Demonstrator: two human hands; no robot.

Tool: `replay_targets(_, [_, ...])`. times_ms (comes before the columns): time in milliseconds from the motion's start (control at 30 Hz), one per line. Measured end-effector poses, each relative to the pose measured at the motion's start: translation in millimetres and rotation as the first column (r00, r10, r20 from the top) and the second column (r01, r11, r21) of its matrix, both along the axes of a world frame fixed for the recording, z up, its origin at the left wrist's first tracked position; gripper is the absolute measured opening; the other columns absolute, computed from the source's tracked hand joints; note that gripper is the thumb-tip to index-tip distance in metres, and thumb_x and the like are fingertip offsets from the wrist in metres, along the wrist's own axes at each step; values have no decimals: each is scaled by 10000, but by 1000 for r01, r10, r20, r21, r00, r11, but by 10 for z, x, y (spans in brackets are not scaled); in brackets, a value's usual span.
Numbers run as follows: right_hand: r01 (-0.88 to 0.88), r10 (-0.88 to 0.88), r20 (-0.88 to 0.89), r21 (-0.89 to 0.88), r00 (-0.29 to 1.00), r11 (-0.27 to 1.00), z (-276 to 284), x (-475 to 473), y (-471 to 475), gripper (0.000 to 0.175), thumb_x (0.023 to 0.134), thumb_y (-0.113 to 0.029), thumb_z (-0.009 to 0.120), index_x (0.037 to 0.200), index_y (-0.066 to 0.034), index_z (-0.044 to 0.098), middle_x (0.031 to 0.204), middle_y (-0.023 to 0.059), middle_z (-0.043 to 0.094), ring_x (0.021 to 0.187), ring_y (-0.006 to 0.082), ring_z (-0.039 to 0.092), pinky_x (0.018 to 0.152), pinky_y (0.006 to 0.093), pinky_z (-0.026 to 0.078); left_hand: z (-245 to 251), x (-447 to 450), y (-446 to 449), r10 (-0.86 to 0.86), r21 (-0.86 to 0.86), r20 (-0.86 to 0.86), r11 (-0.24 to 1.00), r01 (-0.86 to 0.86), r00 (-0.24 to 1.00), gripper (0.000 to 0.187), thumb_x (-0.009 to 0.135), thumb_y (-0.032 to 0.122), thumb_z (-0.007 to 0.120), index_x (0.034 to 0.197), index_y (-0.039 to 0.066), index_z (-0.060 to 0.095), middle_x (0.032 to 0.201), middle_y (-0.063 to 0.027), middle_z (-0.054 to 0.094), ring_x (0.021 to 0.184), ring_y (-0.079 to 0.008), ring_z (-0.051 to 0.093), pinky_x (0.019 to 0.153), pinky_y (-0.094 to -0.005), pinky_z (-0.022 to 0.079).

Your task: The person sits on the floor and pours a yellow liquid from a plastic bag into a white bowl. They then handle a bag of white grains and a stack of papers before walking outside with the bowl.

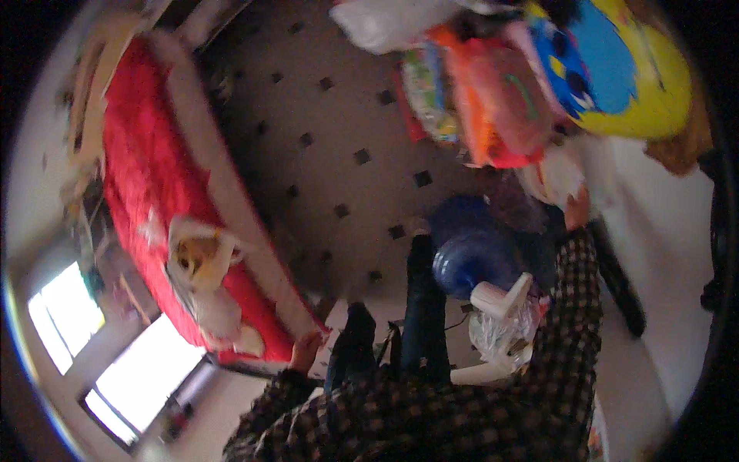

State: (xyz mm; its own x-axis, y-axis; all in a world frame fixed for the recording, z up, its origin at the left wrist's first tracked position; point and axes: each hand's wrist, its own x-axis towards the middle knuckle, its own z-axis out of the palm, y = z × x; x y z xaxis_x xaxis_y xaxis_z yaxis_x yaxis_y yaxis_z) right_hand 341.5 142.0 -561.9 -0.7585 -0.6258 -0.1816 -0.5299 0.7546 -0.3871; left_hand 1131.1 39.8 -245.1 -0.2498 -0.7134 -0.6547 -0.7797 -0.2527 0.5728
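Observation:
My left hand [306, 351] is at the near corner of a bed with a red cover [144, 133], its fingers by the cover's edge. Blur hides whether they grip it. My right hand [577, 211] reaches out on the right, its fingers against a white bag [559, 173]; whether they close on it is unclear. Between my arms stands a blue water jug [462, 260] with a white spout or pump top [502, 297]. A clear plastic bag [499, 338] lies beside it. On the bed rests an open whitish bag [202, 260] with brownish contents.
Orange and red bags [491, 110] and a yellow-and-blue item [623, 69] crowd the upper right, near a whitish wall [664, 219]. A white plastic bag [387, 23] is at the top. The tiled floor [340, 167] has small dark squares. Bright windows [144, 375] show lower left.

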Motion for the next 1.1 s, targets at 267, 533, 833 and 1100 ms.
replay_targets(267, [-130, 244, 411, -287, 878, 949, 1179, 1144, -1121, 385, 892, -109, 499, 1260, -18, 433, 1269, 122, 462, 1143, 224, 462, 954, 323, 377, -214, 252, 164, 598, -120, 72, 800, -588, 798, 234, 817, 75, 563, 1028, -26, 568, 936, -93, 625, 907, -176, 581, 804, -296, 454])
replay_targets(533, [-714, 692, 397, -118, 603, 690, 2323, 3542, -1963, 300, 927, -156, 447, 1196, -30, 489, 1165, 134, 544, 1075, 233, 518, 909, 324, 410, -314, 1488, 515, 889, -574, 191, 445, -688, 415, 507, 716, 219, 672, 1138, -5, 502, 1027, -187, 554, 986, -322, 525, 868, -387, 420])
replay_targets(833, [-921, 758, 613, -121, 224, 370, 2850, 6086, -1719, 256, 883, -99, 523, 1129, -31, 542, 1098, 127, 572, 950, 231, 579, 794, 308, 469, -267, 3254, 421, 915, -729, 290, 402, -554, 282, 776, 709, 316, 713, 1309, 31, 313, 1362, -208, 292, 1255, -362, 302, 1020, -428, 287])
replay_targets(1100, [-952, 688, 706, -68, 166, 299, 3226, 6473, -1491, 248, 859, -100, 538, 1096, -34, 565, 1039, 139, 600, 888, 240, 602, 763, 303, 480, -285, 3485, -27, 902, -758, 27, 300, -579, 432, 621, 577, 139, 753, 1133, 76, 486, 1051, -162, 536, 1028, -359, 473, 888, -427, 379])
